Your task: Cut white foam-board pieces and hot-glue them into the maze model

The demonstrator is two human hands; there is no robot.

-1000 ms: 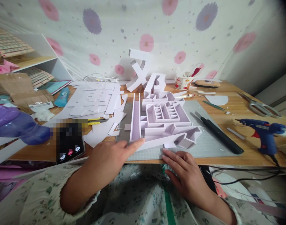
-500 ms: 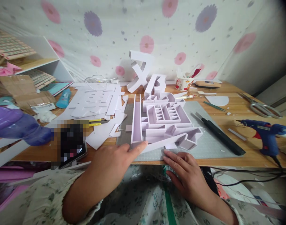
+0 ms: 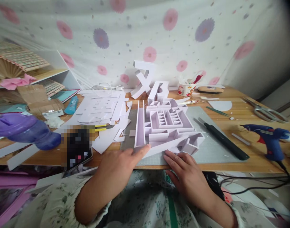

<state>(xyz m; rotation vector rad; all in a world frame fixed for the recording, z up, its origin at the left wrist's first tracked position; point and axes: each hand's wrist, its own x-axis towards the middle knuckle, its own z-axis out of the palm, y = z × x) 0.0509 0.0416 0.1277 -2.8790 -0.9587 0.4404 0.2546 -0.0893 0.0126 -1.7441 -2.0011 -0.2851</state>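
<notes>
A white letter form with upright foam-board-like walls (image 3: 159, 137) lies on the grey cutting mat (image 3: 213, 152). Along its near side runs a long upright strip (image 3: 165, 146). My left hand (image 3: 119, 166) stretches its index finger to the strip's left end, touching it there; the other fingers are bent and partly hidden. My right hand (image 3: 186, 169) rests on the mat's front edge with fingers stretched out close together, by a small white piece under the strip. Beyond stand two more white letter forms (image 3: 142, 79). To the right lies a black-handled knife (image 3: 227, 141).
A blue glue gun (image 3: 268, 136) and scissors (image 3: 266, 110) lie at the right. White cut sheets (image 3: 99, 107), a yellow cutter (image 3: 102, 128), a phone (image 3: 79, 148) and a purple bottle (image 3: 28, 129) occupy the left. A paper cup (image 3: 186, 89) stands behind.
My view has tilted up slightly, so the table appears lower and a little to the right. Both hands stay in nearly the same places against the letter form and mat.
</notes>
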